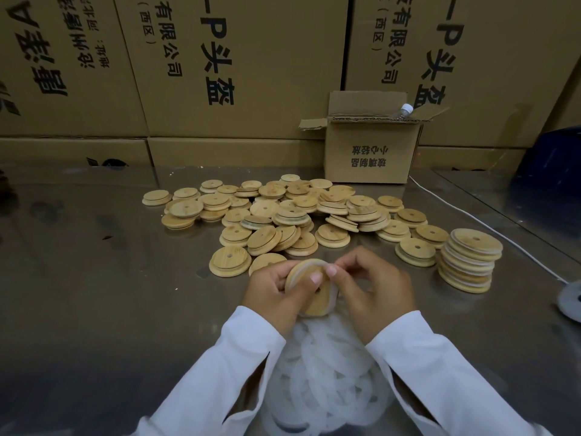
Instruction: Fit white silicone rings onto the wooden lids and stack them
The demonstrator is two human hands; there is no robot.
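Both hands hold one wooden lid (316, 300) upright over the table's near middle. My left hand (273, 294) grips its left edge, thumb across its face. My right hand (374, 287) pinches a white silicone ring (334, 297) against the lid's right rim. A heap of loose white rings (327, 382) lies between my forearms. Beyond the hands spreads a pile of several loose wooden lids (283, 212). At the right stands a leaning stack of ringed lids (468, 262).
The work surface is a shiny metal table (94, 278). A small open cardboard box (371, 146) with a plastic bottle in it stands at the back right. Large printed cartons (220, 73) wall off the back. A white cable (490, 229) runs along the right side.
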